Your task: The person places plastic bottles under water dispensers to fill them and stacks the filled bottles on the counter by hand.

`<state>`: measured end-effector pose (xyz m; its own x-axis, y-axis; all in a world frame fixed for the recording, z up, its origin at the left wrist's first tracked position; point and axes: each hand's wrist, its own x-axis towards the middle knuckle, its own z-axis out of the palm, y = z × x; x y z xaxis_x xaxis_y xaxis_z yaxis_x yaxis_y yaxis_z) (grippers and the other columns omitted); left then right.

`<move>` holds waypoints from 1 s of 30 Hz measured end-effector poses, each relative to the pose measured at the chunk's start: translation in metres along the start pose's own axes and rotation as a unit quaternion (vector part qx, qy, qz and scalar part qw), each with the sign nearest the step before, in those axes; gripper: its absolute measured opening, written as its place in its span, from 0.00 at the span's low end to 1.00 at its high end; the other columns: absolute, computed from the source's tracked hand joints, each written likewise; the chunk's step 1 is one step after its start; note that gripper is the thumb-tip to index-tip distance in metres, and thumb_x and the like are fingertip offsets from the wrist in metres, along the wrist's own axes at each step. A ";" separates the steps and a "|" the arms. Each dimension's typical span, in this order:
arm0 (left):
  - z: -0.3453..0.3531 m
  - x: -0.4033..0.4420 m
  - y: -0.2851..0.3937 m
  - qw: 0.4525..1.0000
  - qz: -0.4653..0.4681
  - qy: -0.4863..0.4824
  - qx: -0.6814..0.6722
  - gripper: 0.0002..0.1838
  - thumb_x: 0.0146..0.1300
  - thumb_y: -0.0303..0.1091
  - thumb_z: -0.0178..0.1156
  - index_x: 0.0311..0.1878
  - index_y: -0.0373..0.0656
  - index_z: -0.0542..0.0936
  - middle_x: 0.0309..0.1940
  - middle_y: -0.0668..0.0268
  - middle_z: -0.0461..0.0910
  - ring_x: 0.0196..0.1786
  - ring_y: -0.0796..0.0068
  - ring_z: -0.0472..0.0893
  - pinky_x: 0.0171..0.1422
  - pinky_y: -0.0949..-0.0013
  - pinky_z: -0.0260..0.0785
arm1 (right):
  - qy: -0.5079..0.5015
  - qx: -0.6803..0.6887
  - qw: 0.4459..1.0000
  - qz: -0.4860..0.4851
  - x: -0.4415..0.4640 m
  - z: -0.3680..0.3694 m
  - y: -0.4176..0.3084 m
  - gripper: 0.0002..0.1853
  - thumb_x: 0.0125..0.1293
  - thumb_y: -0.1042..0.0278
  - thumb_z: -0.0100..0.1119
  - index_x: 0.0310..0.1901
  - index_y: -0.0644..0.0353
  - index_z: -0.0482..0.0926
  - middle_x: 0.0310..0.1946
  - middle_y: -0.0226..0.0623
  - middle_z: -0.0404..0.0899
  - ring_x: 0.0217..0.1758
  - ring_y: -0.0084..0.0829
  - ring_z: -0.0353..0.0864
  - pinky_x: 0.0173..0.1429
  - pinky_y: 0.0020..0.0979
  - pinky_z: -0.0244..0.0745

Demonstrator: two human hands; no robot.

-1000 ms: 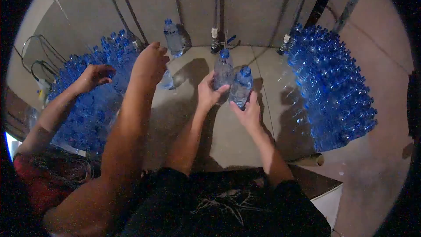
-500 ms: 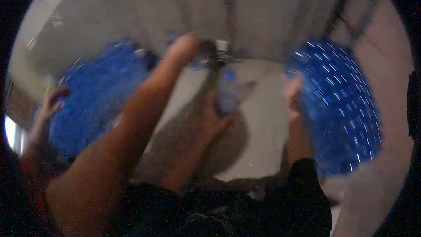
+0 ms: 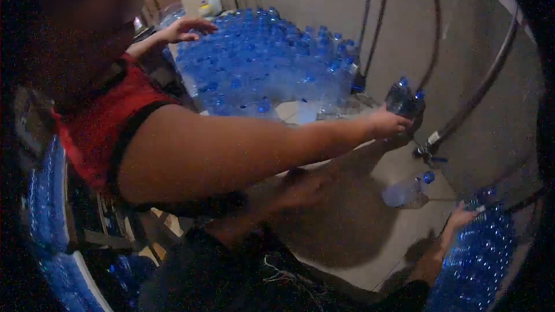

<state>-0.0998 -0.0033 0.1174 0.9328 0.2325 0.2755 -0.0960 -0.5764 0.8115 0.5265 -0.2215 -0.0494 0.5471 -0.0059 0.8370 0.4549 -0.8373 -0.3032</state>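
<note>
My left hand (image 3: 303,189) is dim and blurred below a co-worker's outstretched arm. Its fingers look loosely stretched, and nothing shows in them. To its right, apart from it, a clear plastic bottle (image 3: 403,193) with a blue cap is on the tiled floor. At the lower right my right hand (image 3: 458,219) has its fingers closed at the top of a bottle (image 3: 490,212), at the edge of a dense group of blue-tinted bottles (image 3: 477,260). The co-worker's hand (image 3: 390,122) holds dark-looking bottles (image 3: 403,101) with blue caps near the wall.
A co-worker in a red top (image 3: 110,115) leans in from the left, one arm crossing before me. Many blue-capped bottles (image 3: 248,58) stand along the back. A hose (image 3: 491,75) runs down the wall to a valve (image 3: 426,149). More bottles (image 3: 49,196) are at the left.
The view has swung left and steadied, bringing the co-worker into sight. My left hand is now apart from the bottle it was beside. My right hand stays at the right-hand bottles.
</note>
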 end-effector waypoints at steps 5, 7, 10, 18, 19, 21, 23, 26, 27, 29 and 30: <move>-0.050 -0.068 0.018 0.994 -0.095 -0.046 -0.027 0.19 0.71 0.43 0.60 0.56 0.40 0.80 0.52 0.52 0.82 0.54 0.55 0.81 0.63 0.52 0.71 | -0.058 0.166 0.983 0.053 0.004 -0.006 0.021 0.39 0.57 0.51 0.76 0.61 0.72 0.71 0.50 0.57 0.81 0.54 0.56 0.81 0.58 0.48 0.76; -0.063 -0.096 0.019 0.982 -0.168 -0.050 -0.072 0.19 0.70 0.43 0.60 0.57 0.40 0.80 0.52 0.52 0.82 0.54 0.54 0.81 0.62 0.52 0.71 | -0.034 0.133 0.985 0.103 0.006 -0.065 -0.028 0.35 0.59 0.56 0.75 0.60 0.71 0.73 0.50 0.50 0.82 0.50 0.46 0.83 0.56 0.43 0.78; -0.077 -0.127 0.028 0.975 -0.211 0.020 -0.071 0.18 0.69 0.42 0.60 0.55 0.40 0.80 0.49 0.52 0.82 0.52 0.53 0.81 0.60 0.51 0.72 | 0.022 0.304 0.948 0.096 0.018 -0.099 -0.060 0.28 0.64 0.61 0.71 0.60 0.69 0.75 0.49 0.45 0.81 0.47 0.38 0.82 0.52 0.36 0.79; -0.136 -0.132 0.049 0.938 -0.153 0.271 0.150 0.15 0.66 0.39 0.59 0.50 0.42 0.81 0.43 0.52 0.83 0.48 0.51 0.83 0.54 0.51 0.74 | -0.164 0.496 0.843 -0.126 0.036 -0.323 -0.341 0.15 0.74 0.71 0.59 0.59 0.65 0.79 0.52 0.40 0.81 0.49 0.29 0.82 0.54 0.28 0.77; -0.150 -0.124 0.052 0.929 -0.130 0.291 0.190 0.14 0.66 0.39 0.59 0.50 0.42 0.81 0.42 0.52 0.83 0.48 0.50 0.83 0.53 0.51 0.74 | -0.184 0.467 0.835 -0.224 0.035 -0.341 -0.374 0.13 0.74 0.72 0.58 0.56 0.65 0.80 0.52 0.39 0.82 0.50 0.29 0.82 0.55 0.28 0.77; -0.182 -0.094 0.056 0.908 -0.072 0.309 0.273 0.13 0.65 0.38 0.59 0.49 0.42 0.81 0.41 0.52 0.83 0.47 0.50 0.83 0.52 0.51 0.75 | -0.242 0.521 0.754 -0.319 0.032 -0.381 -0.444 0.10 0.70 0.76 0.59 0.51 0.65 0.82 0.46 0.43 0.86 0.49 0.33 0.84 0.57 0.33 0.77; -0.216 -0.050 0.058 0.884 -0.015 0.313 0.347 0.13 0.64 0.37 0.59 0.47 0.42 0.81 0.39 0.52 0.83 0.46 0.49 0.84 0.50 0.51 0.75 | -0.314 0.508 0.678 -0.428 0.039 -0.413 -0.512 0.10 0.69 0.78 0.59 0.50 0.66 0.83 0.47 0.43 0.86 0.50 0.32 0.85 0.57 0.32 0.77; -0.255 0.011 0.052 0.861 0.027 0.286 0.420 0.12 0.63 0.36 0.59 0.46 0.43 0.82 0.37 0.53 0.84 0.44 0.48 0.84 0.48 0.51 0.76 | -0.412 0.523 0.582 -0.466 0.032 -0.427 -0.597 0.18 0.65 0.81 0.57 0.57 0.62 0.80 0.45 0.44 0.86 0.47 0.37 0.86 0.53 0.33 0.78; -0.261 0.014 0.046 0.856 0.031 0.301 0.419 0.11 0.63 0.36 0.59 0.45 0.43 0.82 0.36 0.53 0.84 0.43 0.48 0.84 0.47 0.51 0.76 | -0.422 0.533 0.553 -0.481 0.028 -0.431 -0.621 0.21 0.64 0.81 0.56 0.60 0.59 0.79 0.43 0.46 0.85 0.44 0.39 0.86 0.51 0.34 0.79; -0.262 -0.030 0.019 0.831 0.038 0.395 0.390 0.13 0.63 0.36 0.59 0.49 0.43 0.80 0.39 0.52 0.83 0.46 0.48 0.83 0.50 0.51 0.75 | -0.433 0.460 0.575 -0.520 0.017 -0.458 -0.660 0.24 0.63 0.81 0.55 0.62 0.55 0.77 0.41 0.49 0.84 0.43 0.41 0.86 0.50 0.35 0.79; -0.258 -0.065 -0.003 0.808 0.022 0.468 0.357 0.14 0.63 0.36 0.59 0.50 0.42 0.79 0.41 0.52 0.82 0.48 0.48 0.83 0.52 0.52 0.75 | -0.436 0.421 0.585 -0.539 0.012 -0.470 -0.678 0.26 0.63 0.82 0.54 0.63 0.53 0.76 0.40 0.50 0.84 0.43 0.42 0.86 0.49 0.35 0.79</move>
<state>-0.2496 0.1851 0.2300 0.2309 0.4965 0.8368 0.4147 -0.8282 0.3769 -0.1056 0.0897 0.3801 -0.3930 0.8663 0.3083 0.8500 0.4701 -0.2375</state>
